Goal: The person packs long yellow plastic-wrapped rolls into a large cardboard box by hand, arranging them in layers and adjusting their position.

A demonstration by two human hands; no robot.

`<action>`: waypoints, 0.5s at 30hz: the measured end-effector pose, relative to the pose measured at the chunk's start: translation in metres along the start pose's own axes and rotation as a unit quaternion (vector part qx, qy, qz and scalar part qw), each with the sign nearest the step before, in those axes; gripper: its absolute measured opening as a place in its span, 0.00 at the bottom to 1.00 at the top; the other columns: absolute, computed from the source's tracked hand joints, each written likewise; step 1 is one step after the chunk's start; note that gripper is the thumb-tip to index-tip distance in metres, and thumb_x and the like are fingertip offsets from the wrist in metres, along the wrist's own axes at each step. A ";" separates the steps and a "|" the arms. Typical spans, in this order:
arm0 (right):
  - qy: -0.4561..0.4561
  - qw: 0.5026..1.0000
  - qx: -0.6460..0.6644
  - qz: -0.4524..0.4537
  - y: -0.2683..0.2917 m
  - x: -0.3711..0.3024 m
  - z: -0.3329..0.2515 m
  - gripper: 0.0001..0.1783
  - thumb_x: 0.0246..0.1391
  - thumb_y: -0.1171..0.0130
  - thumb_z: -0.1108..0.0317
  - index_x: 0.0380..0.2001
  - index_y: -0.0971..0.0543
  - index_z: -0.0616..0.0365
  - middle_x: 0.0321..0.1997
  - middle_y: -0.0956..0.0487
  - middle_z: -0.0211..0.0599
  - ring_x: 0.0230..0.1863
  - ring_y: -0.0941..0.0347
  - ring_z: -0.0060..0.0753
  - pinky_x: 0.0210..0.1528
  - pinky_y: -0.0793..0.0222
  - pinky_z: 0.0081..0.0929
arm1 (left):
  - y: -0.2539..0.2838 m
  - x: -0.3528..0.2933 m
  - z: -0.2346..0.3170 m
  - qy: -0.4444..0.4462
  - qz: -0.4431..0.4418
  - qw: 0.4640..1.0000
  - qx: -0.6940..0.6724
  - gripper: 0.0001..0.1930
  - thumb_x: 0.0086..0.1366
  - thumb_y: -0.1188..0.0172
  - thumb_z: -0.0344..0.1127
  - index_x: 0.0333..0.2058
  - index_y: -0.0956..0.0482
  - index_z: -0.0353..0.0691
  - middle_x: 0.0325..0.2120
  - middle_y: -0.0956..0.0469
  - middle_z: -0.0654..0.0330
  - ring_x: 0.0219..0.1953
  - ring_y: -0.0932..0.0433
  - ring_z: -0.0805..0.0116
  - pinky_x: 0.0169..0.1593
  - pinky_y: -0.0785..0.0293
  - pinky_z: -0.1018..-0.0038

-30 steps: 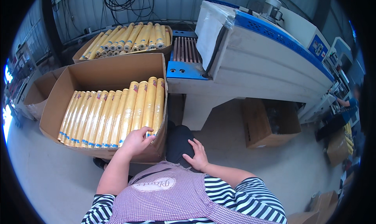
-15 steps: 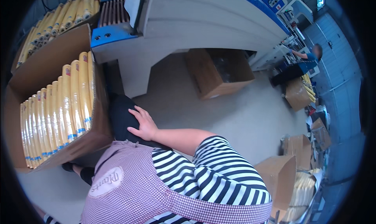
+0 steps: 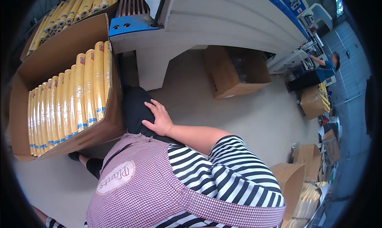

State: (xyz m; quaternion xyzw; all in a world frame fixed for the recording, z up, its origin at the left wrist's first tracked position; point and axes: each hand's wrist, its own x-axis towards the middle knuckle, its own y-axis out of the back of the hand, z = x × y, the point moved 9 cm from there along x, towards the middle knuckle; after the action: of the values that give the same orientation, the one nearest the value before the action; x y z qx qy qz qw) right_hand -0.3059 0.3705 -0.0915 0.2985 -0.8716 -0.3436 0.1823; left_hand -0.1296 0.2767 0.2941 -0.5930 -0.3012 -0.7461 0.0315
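My right hand (image 3: 160, 119) lies on my dark-trousered leg (image 3: 137, 108), fingers spread and holding nothing. A striped sleeve covers that upper arm. Of my left arm, only a bit of striped sleeve and skin shows at the lower left edge; the left hand is out of view. Nearest to the leg, on the left, stands an open cardboard box (image 3: 112, 120). Inside it, a row of yellow rolls (image 3: 65, 104) in clear plastic wrap stands upright, with blue marks near their lower ends.
Behind that box is another carton of yellow rolls (image 3: 73, 9). A large grey machine (image 3: 223, 23) with blue trim spans the back, an open brown box (image 3: 223, 74) beneath it. Far right, a person (image 3: 318, 72) stands by a carton. More cartons (image 3: 290, 180) line the right side.
The whole view has shifted slightly, so the boxes, machine and my arm appear further right and a little higher. My right hand stays on the leg.
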 end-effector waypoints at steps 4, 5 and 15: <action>0.016 1.000 0.000 0.019 0.005 -0.001 -0.003 0.45 0.54 0.33 0.46 0.71 0.35 0.47 0.75 0.40 0.56 0.75 0.45 0.61 0.76 0.46 0.52 | 0.012 -0.001 0.008 -0.021 0.016 1.000 0.012 0.21 0.73 0.42 0.41 0.59 0.26 0.37 0.54 0.24 0.59 0.59 0.28 0.65 0.66 0.33 0.66; 0.023 0.999 -0.002 0.024 0.004 -0.001 -0.002 0.45 0.54 0.33 0.46 0.71 0.34 0.47 0.75 0.39 0.56 0.75 0.45 0.61 0.75 0.46 0.52 | 0.016 -0.002 0.009 -0.025 0.019 0.999 0.019 0.21 0.73 0.42 0.41 0.59 0.26 0.37 0.55 0.24 0.59 0.60 0.28 0.65 0.66 0.33 0.66; 0.010 1.000 -0.001 -0.004 0.002 0.000 -0.002 0.44 0.54 0.33 0.47 0.72 0.35 0.46 0.76 0.42 0.54 0.75 0.46 0.62 0.75 0.46 0.52 | 0.076 -0.011 0.069 -0.099 0.051 0.986 0.126 0.24 0.73 0.39 0.42 0.61 0.28 0.37 0.57 0.23 0.58 0.63 0.29 0.63 0.68 0.33 0.65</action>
State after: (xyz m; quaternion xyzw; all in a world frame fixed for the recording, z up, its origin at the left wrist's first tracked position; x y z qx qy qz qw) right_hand -0.3058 0.3708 -0.0885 0.3055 -0.8682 -0.3418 0.1898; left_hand -0.0360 0.2447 0.3236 -0.6699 -0.3637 -0.6371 0.1142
